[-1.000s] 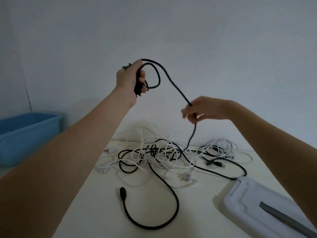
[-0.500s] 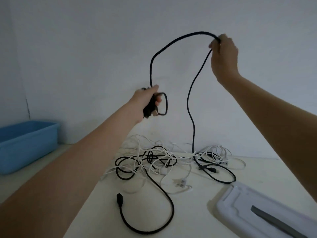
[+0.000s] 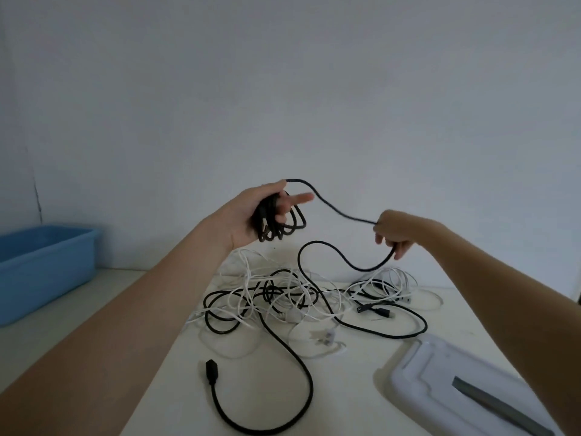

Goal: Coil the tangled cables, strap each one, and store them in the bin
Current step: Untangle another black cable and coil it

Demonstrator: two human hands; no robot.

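Nearest, a thick black rubber-sheathed cable [image 3: 301, 366] is trailing its plug end across the pale tabletop [image 3: 176, 398], running back into a tangle of thin white cords [image 3: 251, 287] at mid-table. Farther off, the right hand [image 3: 397, 231] is pinching the black cable's free run while the left hand [image 3: 261, 212] is gripping several finished loops, forefinger sticking out. It is looking light, limp and springy, so holding the gathered loops firmly should be keeping them together; the blue plastic bin [image 3: 44, 265] is sitting far left.

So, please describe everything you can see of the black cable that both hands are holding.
The black cable is thin, round and matte. Several loops of it hang gathered in the left hand. From there it sags across to the right hand, which grips it, then curves down into the tangle of white and black cables on the table.
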